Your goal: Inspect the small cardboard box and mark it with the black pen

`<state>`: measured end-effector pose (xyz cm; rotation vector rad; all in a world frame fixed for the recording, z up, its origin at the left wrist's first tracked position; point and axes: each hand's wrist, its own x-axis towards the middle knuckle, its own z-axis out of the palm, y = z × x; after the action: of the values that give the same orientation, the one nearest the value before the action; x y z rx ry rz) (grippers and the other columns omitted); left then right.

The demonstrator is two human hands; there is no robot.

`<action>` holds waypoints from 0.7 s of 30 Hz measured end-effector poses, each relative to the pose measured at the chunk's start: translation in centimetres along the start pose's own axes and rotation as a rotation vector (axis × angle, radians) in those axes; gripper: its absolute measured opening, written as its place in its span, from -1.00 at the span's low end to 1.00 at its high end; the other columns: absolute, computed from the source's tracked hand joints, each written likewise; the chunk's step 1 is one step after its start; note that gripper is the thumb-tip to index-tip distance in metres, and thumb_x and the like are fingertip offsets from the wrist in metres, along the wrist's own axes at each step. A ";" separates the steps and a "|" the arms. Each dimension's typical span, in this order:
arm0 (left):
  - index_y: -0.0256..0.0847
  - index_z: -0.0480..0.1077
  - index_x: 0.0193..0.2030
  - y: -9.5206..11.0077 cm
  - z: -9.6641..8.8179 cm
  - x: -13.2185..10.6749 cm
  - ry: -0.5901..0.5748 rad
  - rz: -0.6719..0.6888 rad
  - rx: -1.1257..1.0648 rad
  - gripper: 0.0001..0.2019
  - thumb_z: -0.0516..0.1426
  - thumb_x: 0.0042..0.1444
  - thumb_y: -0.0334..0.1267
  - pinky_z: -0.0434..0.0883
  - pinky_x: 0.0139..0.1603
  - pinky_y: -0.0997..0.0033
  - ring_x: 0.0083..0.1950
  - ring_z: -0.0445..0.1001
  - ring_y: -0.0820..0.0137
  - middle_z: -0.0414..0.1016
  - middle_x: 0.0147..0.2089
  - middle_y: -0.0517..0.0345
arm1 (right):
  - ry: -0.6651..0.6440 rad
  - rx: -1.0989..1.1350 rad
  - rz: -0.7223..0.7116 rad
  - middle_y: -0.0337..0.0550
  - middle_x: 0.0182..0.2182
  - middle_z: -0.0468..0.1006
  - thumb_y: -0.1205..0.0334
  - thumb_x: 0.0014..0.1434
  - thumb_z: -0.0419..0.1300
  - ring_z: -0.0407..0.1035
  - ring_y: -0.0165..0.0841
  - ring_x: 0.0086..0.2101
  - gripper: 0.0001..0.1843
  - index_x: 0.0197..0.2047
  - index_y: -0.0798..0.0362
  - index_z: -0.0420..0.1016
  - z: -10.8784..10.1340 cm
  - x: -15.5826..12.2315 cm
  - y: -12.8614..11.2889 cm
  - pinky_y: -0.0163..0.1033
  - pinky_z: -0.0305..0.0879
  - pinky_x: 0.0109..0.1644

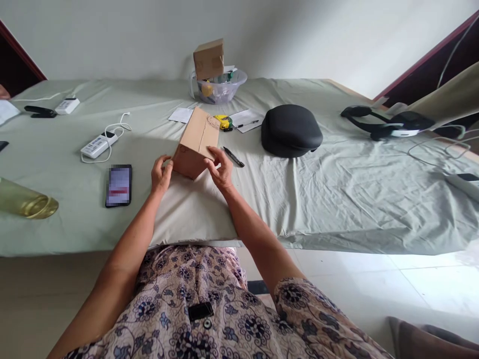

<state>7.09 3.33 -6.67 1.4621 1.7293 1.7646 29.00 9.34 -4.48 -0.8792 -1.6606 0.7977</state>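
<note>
A brown cardboard box (pixel 197 133) rests on the cloth in front of me, turned at an angle, with its flaps closed along a middle seam. My left hand (pixel 162 174) presses its fingers against the box's near left edge. On the other side, my right hand (pixel 221 168) grips the near right edge, index finger on the top and thumb at the front side. Just right of the box lies a black pen (pixel 234 157). A yellow tape measure (pixel 223 122) sits behind the box's right side, beside a white paper (pixel 247 119) with another pen on it.
Behind stands a clear plastic basket (pixel 224 90) with a second cardboard box (pixel 208 60) on it. A black case (pixel 292 130) is to the right, a headset (pixel 389 122) beyond. Leftward are a phone (pixel 119 185), a power strip (pixel 98 145) and a greenish bottle (pixel 30 199).
</note>
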 end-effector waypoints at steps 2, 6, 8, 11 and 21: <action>-0.19 0.40 0.20 0.6 0.1 -0.4 -0.013 0.079 0.029 -0.42 0.14 0.21 0.19 0.40 0.34 0.02 0.33 0.44 0.06 0.47 0.27 -0.23 | -0.035 -0.013 -0.033 0.01 -0.16 0.57 -0.44 0.18 0.16 0.44 -0.16 -0.20 -0.24 0.19 -0.03 0.50 0.3 -0.3 -0.3 0.06 0.48 0.07; -0.20 0.07 0.48 1.7 0.5 -1.1 -0.005 0.209 0.087 -0.02 0.20 0.10 0.37 0.22 0.50 -0.01 0.52 0.22 -0.01 0.19 0.49 -0.36 | -0.142 -0.001 -0.080 -0.02 -0.23 0.56 -0.40 0.23 0.13 0.42 -0.17 -0.21 -0.27 0.23 -0.06 0.48 1.4 -1.2 -0.8 0.02 0.47 0.03; -0.21 -0.03 0.53 1.9 0.5 -1.2 0.027 0.245 0.134 0.06 0.19 0.08 0.41 0.15 0.54 -0.03 0.57 0.12 -0.04 0.10 0.53 -0.39 | -0.167 0.006 -0.075 -0.02 -0.23 0.56 -0.38 0.25 0.12 0.42 -0.17 -0.19 -0.30 0.23 -0.07 0.48 1.9 -1.5 -1.0 0.01 0.46 0.02; -0.22 0.02 0.52 2.1 0.3 -1.2 0.020 0.331 0.235 0.03 0.17 0.11 0.42 0.15 0.52 -0.13 0.57 0.10 -0.11 0.06 0.53 -0.43 | -0.175 0.014 -0.073 -0.03 -0.24 0.57 -0.38 0.27 0.10 0.43 -0.19 -0.23 -0.32 0.20 -0.06 0.52 2.3 -1.6 -0.9 -0.02 0.47 -0.01; -0.21 0.27 0.36 2.7 1.7 -1.8 -0.009 0.478 0.372 -0.07 0.31 -0.01 0.36 0.18 0.47 -0.30 0.58 0.04 -0.28 -0.11 0.59 -0.46 | -0.062 0.041 -0.242 -0.20 -0.41 0.60 -0.41 0.24 0.16 0.42 -0.39 -0.46 -0.34 0.05 -0.03 0.60 2.4 -1.1 -0.5 -0.21 0.50 -0.26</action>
<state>10.40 2.26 -5.58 2.1885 1.8936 1.6896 26.77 7.91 -5.13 -0.6159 -1.7591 0.6942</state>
